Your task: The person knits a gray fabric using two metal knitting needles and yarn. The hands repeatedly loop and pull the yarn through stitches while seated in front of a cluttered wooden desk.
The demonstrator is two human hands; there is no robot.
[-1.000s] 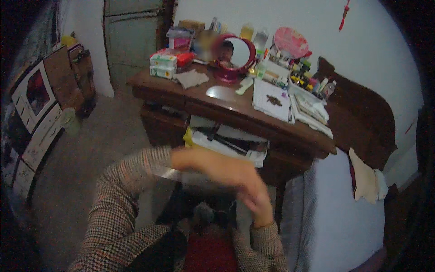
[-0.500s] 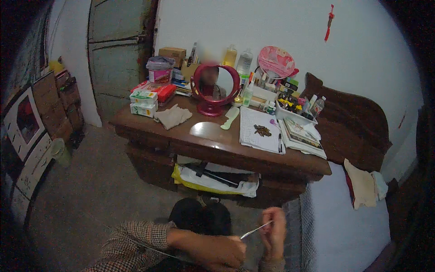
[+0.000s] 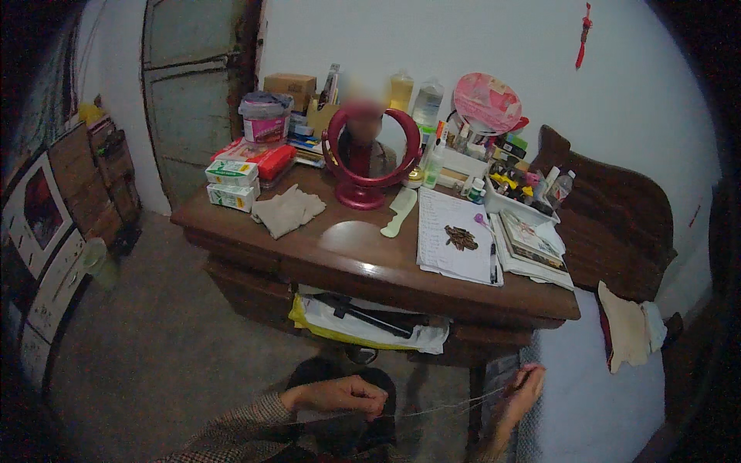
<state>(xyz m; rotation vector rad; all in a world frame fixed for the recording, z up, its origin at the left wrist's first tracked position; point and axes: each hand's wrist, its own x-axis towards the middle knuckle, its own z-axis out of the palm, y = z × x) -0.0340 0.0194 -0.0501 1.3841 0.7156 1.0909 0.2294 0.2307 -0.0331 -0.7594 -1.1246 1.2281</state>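
A thin pale string (image 3: pixel 444 409) stretches between my two hands, sagging a little and looking doubled towards the right. My left hand (image 3: pixel 340 396), in front of my dark-clad knees, is closed in a fist around one end. My right hand (image 3: pixel 526 390) pinches the other part with bent fingers, at the edge of the bed (image 3: pixel 610 401). What the string consists of is too fine and blurred to make out.
Ahead stands a dark wooden desk (image 3: pixel 301 247) with a red round mirror (image 3: pixel 363 197), grey cloth (image 3: pixel 287 212), green comb (image 3: pixel 399 214) and a paper pad (image 3: pixel 444 255) bearing a brown pile (image 3: pixel 461 238). A white basket (image 3: pixel 509 204) holds bottles. Cardboard (image 3: pixel 73 166) leans at left.
My hands have moved apart, the right one up and rightward, the left one slightly leftward. The short, bright strand between them is now longer and thinner. The view has shifted slightly.
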